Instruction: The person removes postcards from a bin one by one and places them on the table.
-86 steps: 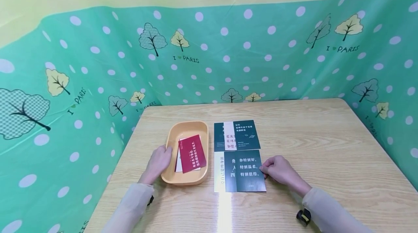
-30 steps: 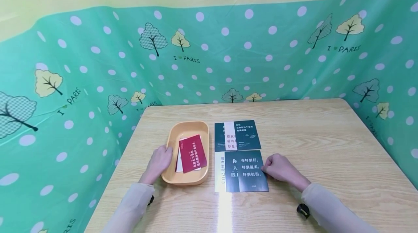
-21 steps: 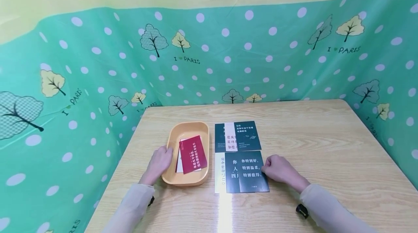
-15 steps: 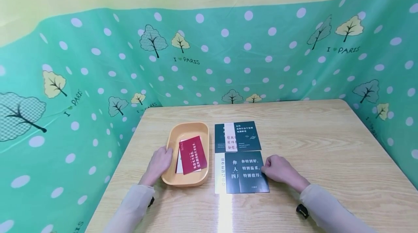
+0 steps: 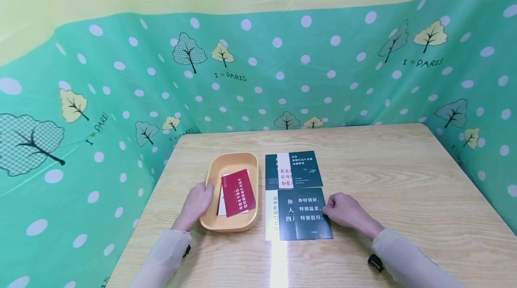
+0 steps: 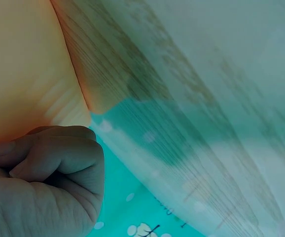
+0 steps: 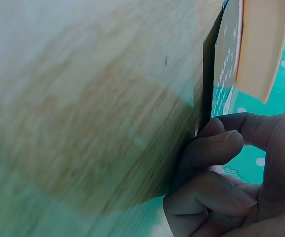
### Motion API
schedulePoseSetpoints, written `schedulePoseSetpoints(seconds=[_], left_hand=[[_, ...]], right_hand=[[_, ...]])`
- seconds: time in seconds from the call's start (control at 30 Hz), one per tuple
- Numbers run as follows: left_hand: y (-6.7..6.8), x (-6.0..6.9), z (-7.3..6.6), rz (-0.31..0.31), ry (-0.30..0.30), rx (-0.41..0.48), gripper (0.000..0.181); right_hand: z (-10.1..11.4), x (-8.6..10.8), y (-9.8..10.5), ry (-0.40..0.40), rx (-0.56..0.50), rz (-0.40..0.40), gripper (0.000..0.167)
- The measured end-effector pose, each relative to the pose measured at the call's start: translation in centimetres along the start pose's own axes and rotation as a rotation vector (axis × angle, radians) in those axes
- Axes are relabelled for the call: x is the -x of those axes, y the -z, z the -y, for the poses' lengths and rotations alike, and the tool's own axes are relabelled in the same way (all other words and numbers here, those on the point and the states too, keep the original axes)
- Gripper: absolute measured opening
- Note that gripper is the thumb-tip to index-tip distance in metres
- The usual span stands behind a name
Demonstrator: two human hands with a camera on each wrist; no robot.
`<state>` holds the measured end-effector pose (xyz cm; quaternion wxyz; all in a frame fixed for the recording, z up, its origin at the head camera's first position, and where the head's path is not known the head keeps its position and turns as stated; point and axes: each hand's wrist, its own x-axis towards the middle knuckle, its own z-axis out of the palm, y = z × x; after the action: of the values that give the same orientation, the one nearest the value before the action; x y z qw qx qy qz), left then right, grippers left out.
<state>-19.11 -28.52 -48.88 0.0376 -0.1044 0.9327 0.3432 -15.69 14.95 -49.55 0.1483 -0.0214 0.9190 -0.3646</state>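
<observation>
The head view is bright and evenly lit, with a white glare streak [image 5: 278, 263] toward the near edge of the worktop [image 5: 387, 167]. Both wrist views are dimmer, hazy, the left hand [image 6: 44, 182] shadowed.

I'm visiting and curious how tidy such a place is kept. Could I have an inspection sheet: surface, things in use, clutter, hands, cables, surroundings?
Surface: wood-grain table, with glare in front of the cards.
Things in use: orange tray holding a red card over paler paper; to its right, a back group of cards and a front group of cards, each overlapping.
Clutter: nothing seen.
Left hand: grips the tray's left rim.
Right hand: pinches the right edge of the front group's rightmost card.
Cables: nothing seen.
Surroundings: green curtain with pale dots, trees and PARIS lettering.
</observation>
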Motion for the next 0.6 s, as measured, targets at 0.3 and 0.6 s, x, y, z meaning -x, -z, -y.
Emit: schedulePoseSetpoints(seconds=[0.3, 0.6], left_hand=[[0.01, 0.08, -0.09, 0.004, 0.005, -0.003, 0.052], [0.08, 0.09, -0.22, 0.011, 0.018, -0.007, 0.052]], right_hand=[[-0.12, -0.05, 0.23, 0.009, -0.021, 0.009, 0.023], [-0.14, 0.2, 0.56, 0.015, -0.049, 0.024, 0.023]])
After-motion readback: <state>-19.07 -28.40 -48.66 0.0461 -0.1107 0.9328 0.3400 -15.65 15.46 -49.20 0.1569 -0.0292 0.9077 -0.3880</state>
